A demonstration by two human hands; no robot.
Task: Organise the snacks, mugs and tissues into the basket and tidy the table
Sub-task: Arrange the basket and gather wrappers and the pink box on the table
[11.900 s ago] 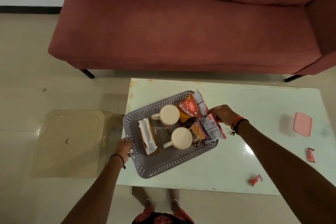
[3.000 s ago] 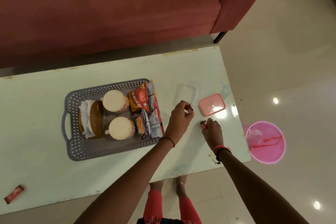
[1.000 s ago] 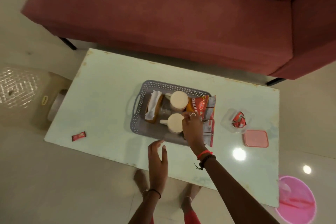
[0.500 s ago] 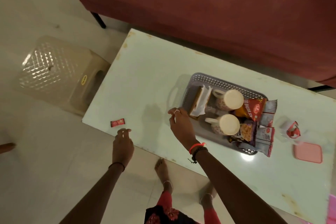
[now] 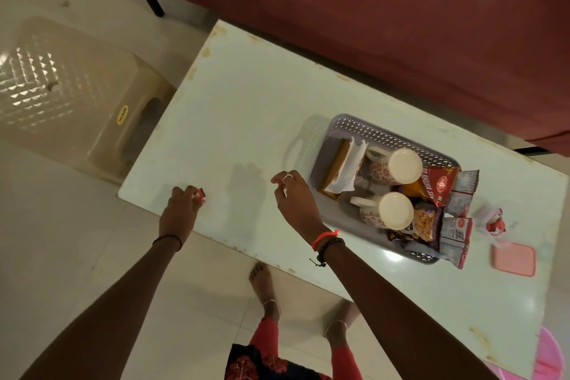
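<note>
Now a red wrapper is pinched at the table's near edge

Close to the front-left corner of the pale table (image 5: 246,114), a small red wrapper (image 5: 200,193) is pinched in the curled fingertips of the left hand (image 5: 179,213). Whether the wrapper touches the tabletop cannot be told. The right hand (image 5: 296,203) is held over the table just beside the left handle of the grey basket (image 5: 379,133). Its fingers are loosely curled and nothing is gripped by them.

Inside the basket, a brown holder with white tissues (image 5: 345,163) is set at the left end. The far mug (image 5: 404,166) and the near mug (image 5: 396,210), both patterned, are placed beside it with their handles turned toward the tissues. The snack packets (image 5: 438,187) are packed at the right end, and some of them overhang the rim.

Just beyond the basket's right end, a clear tub (image 5: 495,222) holding red wrappers is seen on the table. A pink lid (image 5: 513,260) is laid near it, closer to the front edge. A translucent plastic stool (image 5: 61,92) is stood on the floor off the table's left end, and a dark red sofa (image 5: 370,9) is placed behind the table.
</note>
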